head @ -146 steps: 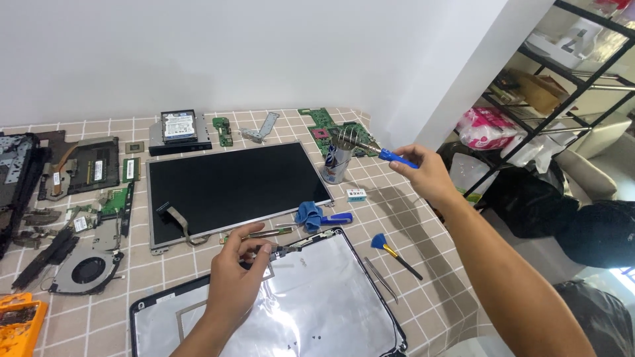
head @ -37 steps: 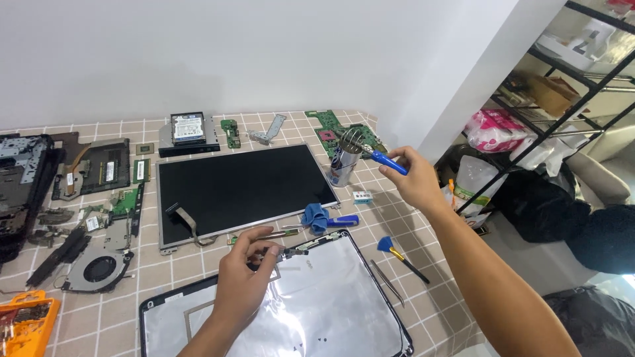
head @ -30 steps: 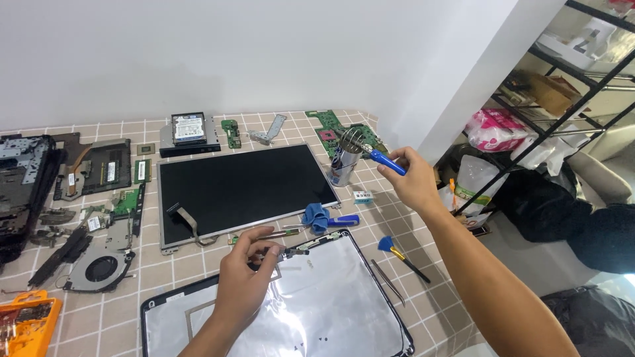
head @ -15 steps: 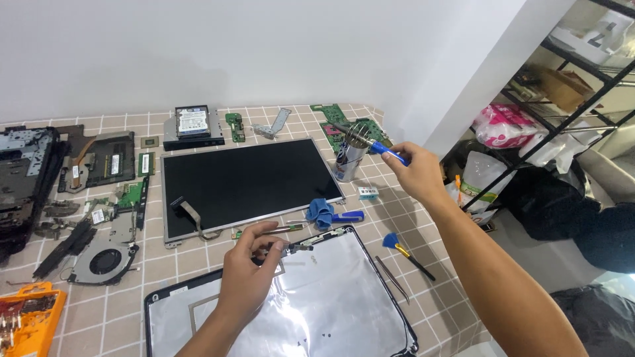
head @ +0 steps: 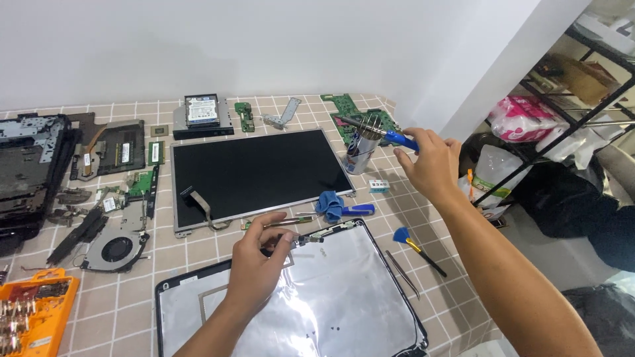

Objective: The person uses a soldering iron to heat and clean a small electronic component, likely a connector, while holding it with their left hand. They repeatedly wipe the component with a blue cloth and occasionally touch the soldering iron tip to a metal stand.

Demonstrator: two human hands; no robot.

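Though gripped, left hand (head: pixel 259 266) half hides a small part (head: pixel 305 240).

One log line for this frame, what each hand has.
left hand: pinching small metal part over silver laptop lid | right hand: holding blue-handled soldering iron at metal stand

Screen panel (head: pixel 254 173) behind lid cover (head: pixel 344 291)

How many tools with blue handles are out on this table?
3. One is in the right hand, a blue-handled iron. A blue-handled tool lies below the screen panel. A small blue brush lies right of the lid. Others may be hidden.
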